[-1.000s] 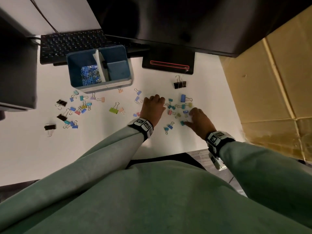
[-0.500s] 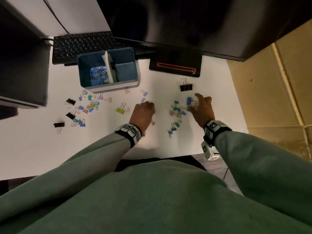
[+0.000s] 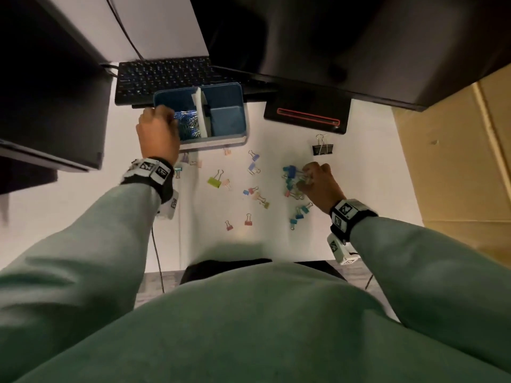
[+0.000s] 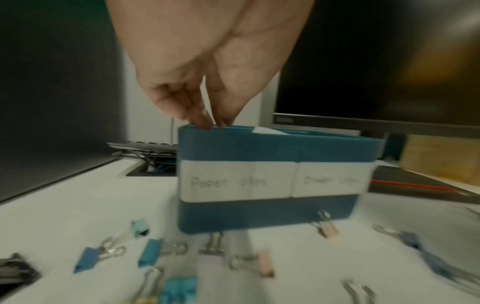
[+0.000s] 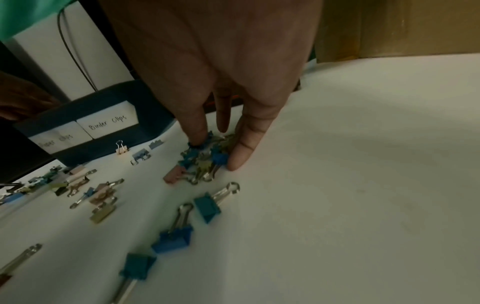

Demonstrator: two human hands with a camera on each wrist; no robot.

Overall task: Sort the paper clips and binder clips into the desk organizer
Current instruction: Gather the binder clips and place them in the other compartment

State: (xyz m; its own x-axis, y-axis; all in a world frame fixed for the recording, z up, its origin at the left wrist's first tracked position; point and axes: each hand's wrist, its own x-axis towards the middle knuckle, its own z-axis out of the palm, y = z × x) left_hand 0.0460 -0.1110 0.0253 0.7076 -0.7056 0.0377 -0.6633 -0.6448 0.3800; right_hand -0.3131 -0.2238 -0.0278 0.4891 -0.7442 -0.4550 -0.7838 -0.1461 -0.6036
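Note:
The blue desk organizer (image 3: 215, 141) stands at the back of the white desk, with blue paper clips (image 3: 190, 124) in its left compartment. Its front labels read "Paper clips" (image 4: 228, 182) and "Binder clips" (image 5: 107, 122). My left hand (image 3: 159, 131) hovers over the left compartment, its fingertips (image 4: 205, 121) bunched together just above the rim. What they hold is hidden. My right hand (image 3: 318, 181) is down on the desk, thumb and fingers closed round a cluster of small binder clips (image 5: 205, 162). Several coloured binder clips (image 3: 215, 182) lie loose between the hands.
A large black binder clip (image 3: 322, 149) lies behind the right hand. A keyboard (image 3: 166, 76) and a monitor base (image 3: 307, 117) sit behind the organizer. A dark box (image 3: 55, 106) is at the left and cardboard (image 3: 456, 150) at the right. More clips (image 4: 91, 259) lie before the organizer.
My left hand has left the middle of the desk and moved up and left to the organizer's paper clip side. My right hand has drawn its fingers in round the clip cluster.

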